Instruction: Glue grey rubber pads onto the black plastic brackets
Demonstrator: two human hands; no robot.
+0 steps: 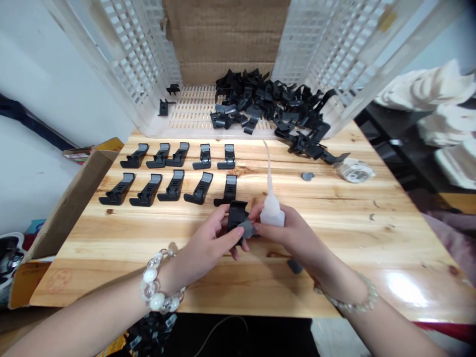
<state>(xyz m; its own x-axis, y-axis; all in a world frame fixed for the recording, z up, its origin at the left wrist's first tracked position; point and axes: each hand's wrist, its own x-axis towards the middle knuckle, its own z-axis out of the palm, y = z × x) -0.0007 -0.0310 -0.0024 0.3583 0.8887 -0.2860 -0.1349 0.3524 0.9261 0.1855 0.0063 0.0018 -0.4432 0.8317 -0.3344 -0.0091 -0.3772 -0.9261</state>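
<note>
Over the table's front half, my left hand [204, 248] is closed around a black plastic bracket [237, 213]. A small grey pad [246, 229] lies against the bracket, between my left thumb and the fingertips of my right hand [297, 232]. That right hand also grips a white squeeze bottle [272, 214], upright, its long thin nozzle pointing away from me. Two rows of similar brackets [175, 186] with grey pads stand beyond my left hand. Near my right wrist lies a dark grey piece [295, 266]. My fingers partly hide the bracket and the pad's edges.
A white perforated plastic crate [148, 121] stands at the back, backed by cardboard [226, 34]. A heap of black brackets [267, 99] spills from it. To the right are a tape roll [355, 171] and a grey scrap [307, 176]. A cardboard box [70, 203] adjoins the left edge.
</note>
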